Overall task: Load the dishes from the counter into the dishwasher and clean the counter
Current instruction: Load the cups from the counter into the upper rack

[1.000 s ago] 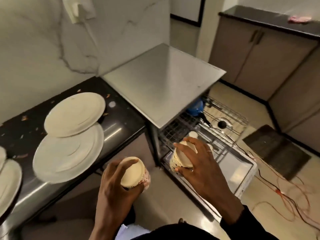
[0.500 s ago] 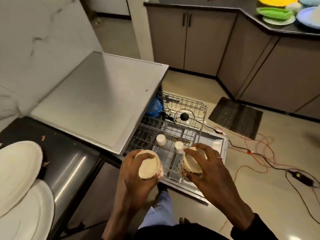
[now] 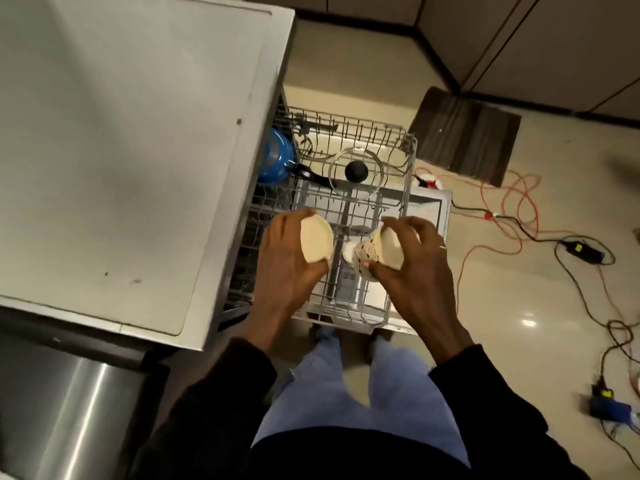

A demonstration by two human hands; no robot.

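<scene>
Left hand point(image 3: 284, 268): curled round plain cup point(image 3: 316, 244), base up, over dishwasher rack point(image 3: 408, 202).
Right hand point(image 3: 415, 268): fingers wrapped round tilted patterned cup point(image 3: 374, 251), above the rack.
Handling: probably light, stiff, smooth and breakable; grip the walls.

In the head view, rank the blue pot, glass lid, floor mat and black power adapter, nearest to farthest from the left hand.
From the left hand:
1. Blue pot, back left of the rack, and glass lid, back middle: too close to call.
2. Floor mat, beyond the rack.
3. Black power adapter, far right floor.
</scene>
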